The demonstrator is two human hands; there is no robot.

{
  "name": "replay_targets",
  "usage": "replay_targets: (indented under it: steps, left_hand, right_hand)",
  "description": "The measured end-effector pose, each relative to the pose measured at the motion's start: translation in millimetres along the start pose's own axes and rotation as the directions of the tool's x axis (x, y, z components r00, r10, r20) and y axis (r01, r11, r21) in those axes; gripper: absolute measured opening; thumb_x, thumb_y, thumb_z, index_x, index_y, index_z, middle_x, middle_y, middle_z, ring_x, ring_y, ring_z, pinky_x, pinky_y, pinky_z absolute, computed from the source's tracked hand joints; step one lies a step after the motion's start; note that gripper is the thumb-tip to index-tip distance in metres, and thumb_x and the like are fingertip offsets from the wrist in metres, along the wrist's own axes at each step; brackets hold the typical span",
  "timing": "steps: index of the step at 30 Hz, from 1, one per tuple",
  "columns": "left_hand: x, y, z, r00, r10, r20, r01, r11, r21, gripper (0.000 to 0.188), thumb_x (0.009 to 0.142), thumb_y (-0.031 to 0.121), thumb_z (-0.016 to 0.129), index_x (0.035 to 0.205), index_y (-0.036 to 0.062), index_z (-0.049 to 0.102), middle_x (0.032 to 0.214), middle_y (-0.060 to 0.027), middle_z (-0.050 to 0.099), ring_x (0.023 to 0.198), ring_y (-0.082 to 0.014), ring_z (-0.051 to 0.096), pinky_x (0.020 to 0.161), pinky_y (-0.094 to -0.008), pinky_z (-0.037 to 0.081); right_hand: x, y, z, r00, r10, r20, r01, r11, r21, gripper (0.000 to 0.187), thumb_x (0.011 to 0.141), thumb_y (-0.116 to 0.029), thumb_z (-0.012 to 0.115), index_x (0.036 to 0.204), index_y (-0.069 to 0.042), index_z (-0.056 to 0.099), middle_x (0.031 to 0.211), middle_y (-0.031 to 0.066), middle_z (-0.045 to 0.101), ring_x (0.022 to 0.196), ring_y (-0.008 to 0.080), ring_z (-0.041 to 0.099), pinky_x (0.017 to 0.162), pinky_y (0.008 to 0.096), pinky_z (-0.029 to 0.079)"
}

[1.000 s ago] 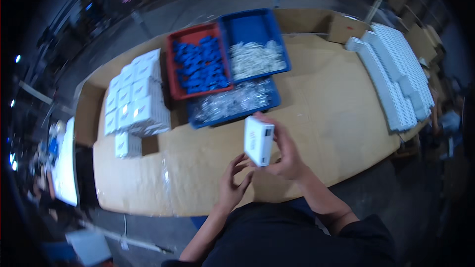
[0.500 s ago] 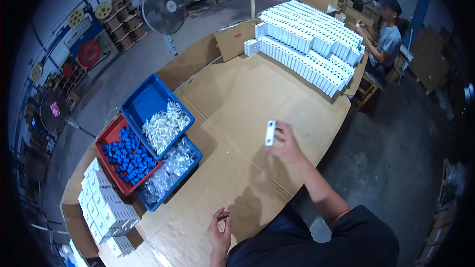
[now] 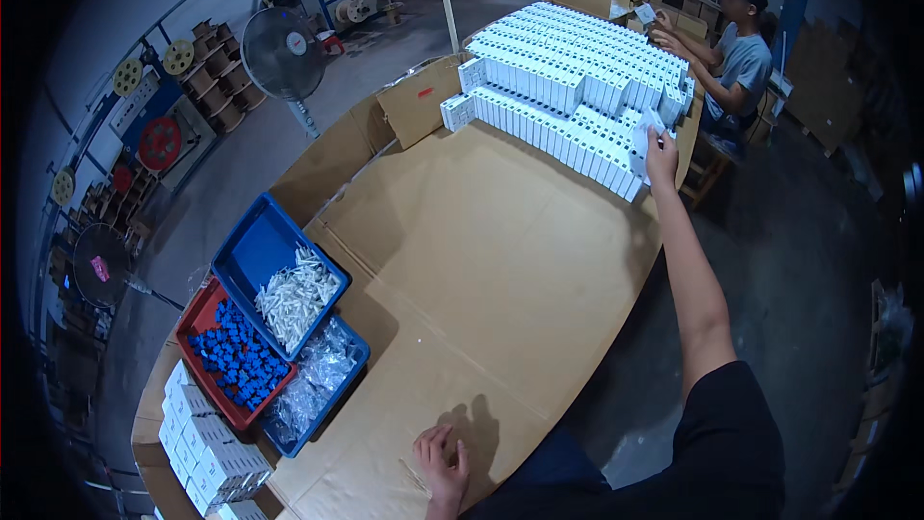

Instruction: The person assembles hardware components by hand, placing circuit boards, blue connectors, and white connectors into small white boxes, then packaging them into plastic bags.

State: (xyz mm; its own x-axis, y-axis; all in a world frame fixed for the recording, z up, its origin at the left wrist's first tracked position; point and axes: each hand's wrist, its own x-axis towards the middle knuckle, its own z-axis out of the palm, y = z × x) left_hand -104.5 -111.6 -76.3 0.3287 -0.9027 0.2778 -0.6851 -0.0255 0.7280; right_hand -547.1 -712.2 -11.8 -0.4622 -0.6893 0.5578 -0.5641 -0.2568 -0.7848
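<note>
My right hand (image 3: 660, 146) pinches a small white box (image 3: 643, 143) at the near edge of the stacked white boxes (image 3: 568, 77), far across the counter (image 3: 481, 231). It looks light, stiff cardboard; I'd grip its flat sides. My left hand (image 3: 440, 460) rests spread flat, empty.

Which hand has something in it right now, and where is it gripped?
The right hand holds a small white rectangular box by its near end, at the stacked white boxes. The left hand holds nothing, resting flat on the brown cardboard tabletop.
</note>
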Motion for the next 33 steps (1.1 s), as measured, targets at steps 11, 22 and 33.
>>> replay_targets:
  steps: [11,22,33]
  left_hand:
    - [4,6,-7,1.000,0.006,0.024,-0.011,0.976,0.218,0.036,0.095,0.014,0.070,0.128,0.0020,0.062,0.132,-0.0212,0.062,0.125,-0.0404,0.057,0.108,-0.0515,0.043]
    - [11,9,-2,1.000,0.004,0.026,-0.010,0.965,0.263,0.033,0.096,0.014,0.069,0.126,0.0016,0.063,0.126,-0.0184,0.065,0.119,-0.0386,0.060,0.105,-0.0504,0.045]
    - [7,11,2,0.999,-0.013,-0.036,0.022,0.966,0.258,0.031,0.089,0.011,0.072,0.119,0.0032,0.066,0.121,-0.0166,0.065,0.118,-0.0368,0.059,0.102,-0.0468,0.048]
  right_hand:
    - [60,-1,89,0.994,0.071,-0.080,-0.079,0.991,-0.104,0.040,0.098,-0.033,0.069,0.127,-0.006,0.072,0.102,0.0217,0.077,0.094,0.0377,0.075,0.087,0.0441,0.056]
    - [80,43,148,0.997,-0.055,0.058,0.069,0.961,-0.269,0.063,0.091,-0.022,0.060,0.150,0.000,0.050,0.121,0.0263,0.072,0.113,0.0412,0.070,0.099,0.0452,0.053]
    - [61,39,138,0.972,0.018,0.234,0.015,0.990,-0.138,0.077,0.085,-0.015,0.066,0.156,0.001,0.040,0.146,0.0324,0.056,0.134,0.0441,0.057,0.113,0.0433,0.045]
